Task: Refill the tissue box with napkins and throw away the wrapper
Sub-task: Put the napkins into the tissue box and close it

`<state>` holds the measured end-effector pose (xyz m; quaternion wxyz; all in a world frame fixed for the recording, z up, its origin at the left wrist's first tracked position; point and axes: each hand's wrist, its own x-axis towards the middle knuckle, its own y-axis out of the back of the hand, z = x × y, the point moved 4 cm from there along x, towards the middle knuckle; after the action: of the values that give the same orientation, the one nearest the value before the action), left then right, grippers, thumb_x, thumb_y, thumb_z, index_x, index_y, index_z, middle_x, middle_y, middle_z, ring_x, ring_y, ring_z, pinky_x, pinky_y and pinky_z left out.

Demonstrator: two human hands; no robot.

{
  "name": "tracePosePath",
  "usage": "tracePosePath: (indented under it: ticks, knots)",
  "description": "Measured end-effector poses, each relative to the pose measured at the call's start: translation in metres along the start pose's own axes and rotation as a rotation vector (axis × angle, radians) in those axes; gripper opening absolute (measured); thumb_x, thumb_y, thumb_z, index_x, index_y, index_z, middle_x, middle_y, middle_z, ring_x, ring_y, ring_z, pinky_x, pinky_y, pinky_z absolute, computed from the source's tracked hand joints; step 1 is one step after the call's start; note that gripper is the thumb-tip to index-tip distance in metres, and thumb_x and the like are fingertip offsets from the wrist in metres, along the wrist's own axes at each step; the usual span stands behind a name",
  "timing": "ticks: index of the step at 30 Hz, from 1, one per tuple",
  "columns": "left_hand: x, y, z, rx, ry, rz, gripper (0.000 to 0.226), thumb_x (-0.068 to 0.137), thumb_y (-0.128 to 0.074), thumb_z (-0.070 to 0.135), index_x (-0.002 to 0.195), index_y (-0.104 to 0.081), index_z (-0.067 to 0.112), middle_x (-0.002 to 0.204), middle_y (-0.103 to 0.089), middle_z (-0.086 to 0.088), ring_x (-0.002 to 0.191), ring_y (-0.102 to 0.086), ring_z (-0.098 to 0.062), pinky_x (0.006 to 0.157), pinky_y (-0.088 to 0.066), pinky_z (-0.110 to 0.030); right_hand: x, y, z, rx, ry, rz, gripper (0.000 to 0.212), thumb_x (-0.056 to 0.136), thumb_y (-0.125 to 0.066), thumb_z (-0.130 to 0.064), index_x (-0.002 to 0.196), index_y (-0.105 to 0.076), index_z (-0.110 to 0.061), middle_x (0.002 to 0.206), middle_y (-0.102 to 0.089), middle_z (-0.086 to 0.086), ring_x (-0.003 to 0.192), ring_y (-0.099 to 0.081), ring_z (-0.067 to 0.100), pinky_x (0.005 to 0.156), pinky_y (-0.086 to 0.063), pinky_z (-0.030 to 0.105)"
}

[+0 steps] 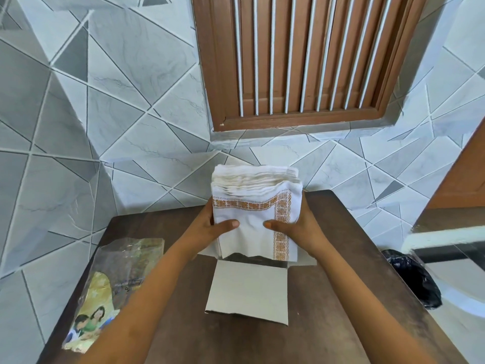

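Grip on the stack of napkins (256, 206) is shared by both hands: the left hand (210, 228) is pressed to its left edge with the thumb laid across the front sheet, and the right hand (294, 227) is pressed to its right edge the same way. From the head view, the stack is held upright just above the open tissue box (246, 287), whose pale flap is folded forward onto the brown counter (341, 285). Only the lower edge of the front napkin is seen hanging at the box mouth; the inside of the box is hidden.

For the step in hand, the stack is best kept squeezed evenly so that no sheets fan out, and lowered straight with its edges squared to the opening. Loose front sheets are likely to catch on the rim.

The wrapper (112, 279) is seen lying flat on the counter to the left, not yet thrown away, and a black bin bag (412, 277) is visible beside the counter on the right
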<state>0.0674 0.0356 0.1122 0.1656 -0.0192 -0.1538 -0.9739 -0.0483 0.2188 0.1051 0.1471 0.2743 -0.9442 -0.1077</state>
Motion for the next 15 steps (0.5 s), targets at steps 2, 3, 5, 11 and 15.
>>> tracePosePath:
  ticks: [2, 3, 5, 11, 15]
  knots:
    - [-0.002, -0.002, -0.008, 0.038, 0.009, -0.037, 0.069, 0.075, -0.075, 0.022, 0.133, -0.039, 0.028, 0.122, -0.056, 0.019, 0.108, -0.055, 0.008, 0.08, -0.047, -0.004, -0.004, -0.003, 0.008, 0.024, -0.019, 0.021, 0.081, 0.057, -0.085, -0.028, 0.124, -0.039, -0.028, 0.116, -0.061, -0.007, 0.108, -0.059, 0.009, 0.095, -0.05, 0.041]
    - [-0.003, -0.003, -0.01, 0.066, 0.013, -0.063, 0.074, 0.072, -0.078, 0.02, 0.134, -0.037, 0.029, 0.123, -0.054, 0.022, 0.108, -0.053, 0.013, 0.081, -0.045, -0.002, -0.006, -0.004, 0.012, 0.045, -0.026, 0.03, 0.08, 0.057, -0.085, -0.029, 0.123, -0.04, -0.028, 0.114, -0.063, -0.006, 0.106, -0.061, 0.01, 0.093, -0.051, 0.042]
    - [-0.003, -0.002, -0.014, 0.149, 0.016, -0.128, 0.082, 0.069, -0.081, 0.016, 0.134, -0.033, 0.032, 0.122, -0.05, 0.028, 0.105, -0.048, 0.023, 0.082, -0.041, 0.002, -0.01, -0.004, 0.017, 0.081, -0.036, 0.046, 0.082, 0.054, -0.085, -0.033, 0.122, -0.041, -0.027, 0.113, -0.064, -0.005, 0.105, -0.062, 0.011, 0.092, -0.052, 0.043]
    - [0.001, 0.007, -0.03, 0.212, 0.09, -0.142, 0.066, 0.063, -0.084, 0.019, 0.112, -0.049, 0.046, 0.116, -0.062, 0.019, 0.104, -0.059, 0.006, 0.092, -0.05, -0.025, -0.019, -0.001, 0.028, -0.016, -0.116, -0.192, 0.104, 0.049, -0.088, -0.032, 0.133, -0.028, -0.03, 0.12, -0.057, -0.013, 0.113, -0.054, 0.004, 0.098, -0.046, 0.03]
    - [0.001, 0.003, -0.035, 0.14, 0.072, -0.076, 0.07, 0.057, -0.081, 0.033, 0.121, -0.054, 0.025, 0.118, -0.065, 0.006, 0.109, -0.061, -0.011, 0.093, -0.051, -0.033, -0.023, 0.005, 0.027, -0.248, -0.13, -0.38, 0.1, 0.055, -0.086, -0.024, 0.136, -0.027, -0.025, 0.115, -0.052, -0.024, 0.112, -0.051, 0.003, 0.099, -0.042, 0.026]
